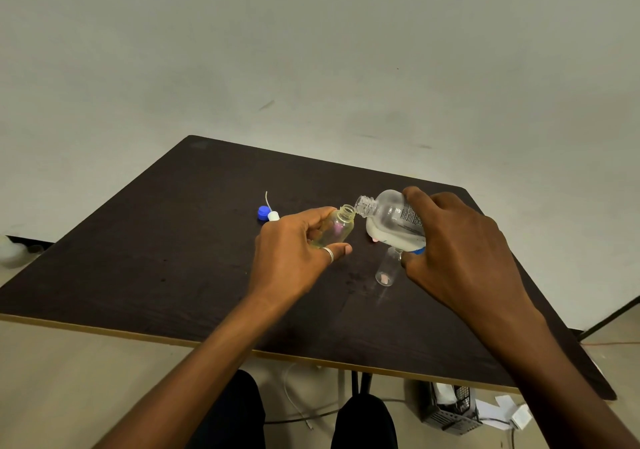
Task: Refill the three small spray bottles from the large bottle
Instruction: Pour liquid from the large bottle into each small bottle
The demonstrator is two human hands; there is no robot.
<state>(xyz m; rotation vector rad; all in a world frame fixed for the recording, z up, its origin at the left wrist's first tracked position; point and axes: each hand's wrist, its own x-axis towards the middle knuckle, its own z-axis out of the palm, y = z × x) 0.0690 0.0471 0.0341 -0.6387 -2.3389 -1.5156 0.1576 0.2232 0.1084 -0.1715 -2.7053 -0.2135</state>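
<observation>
My right hand (pixel 460 251) grips the large clear bottle (pixel 391 220), tipped to the left with whitish liquid pooled along its lower side. Its open neck sits just above and right of the open mouth of a small yellowish clear bottle (pixel 337 228), tilted and held in my left hand (pixel 294 254). A second small clear bottle (pixel 386 270) lies on the dark table (pixel 166 258) below the large bottle, its top hidden by my right hand. A blue cap (pixel 264 213) and a white spray head (pixel 273 215) with its thin tube lie left of my left hand.
The table's near edge runs below my forearms and a pale wall stands close behind its far edge. On the floor under the table's right side are a dark mesh basket (pixel 450 410), papers and cables. My knees show below the table edge.
</observation>
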